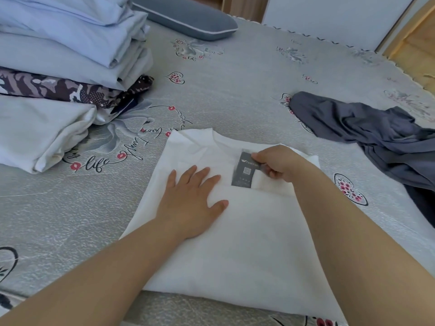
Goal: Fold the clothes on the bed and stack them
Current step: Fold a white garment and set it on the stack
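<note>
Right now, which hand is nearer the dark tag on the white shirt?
Right. The right hand pinches the dark tag at its upper right edge; the left hand lies flat on the white shirt, left of the tag, not touching it.

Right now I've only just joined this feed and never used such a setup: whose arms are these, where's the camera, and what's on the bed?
No machine here: a person's bare arms, filmed by one camera worn on their head, looking down. The left hand presses flat on a white garment, partly folded on the patterned bed sheet. The right hand pinches its dark tag. A stack of folded clothes sits far left, an unfolded dark grey garment right, a grey pillow beyond.
</note>
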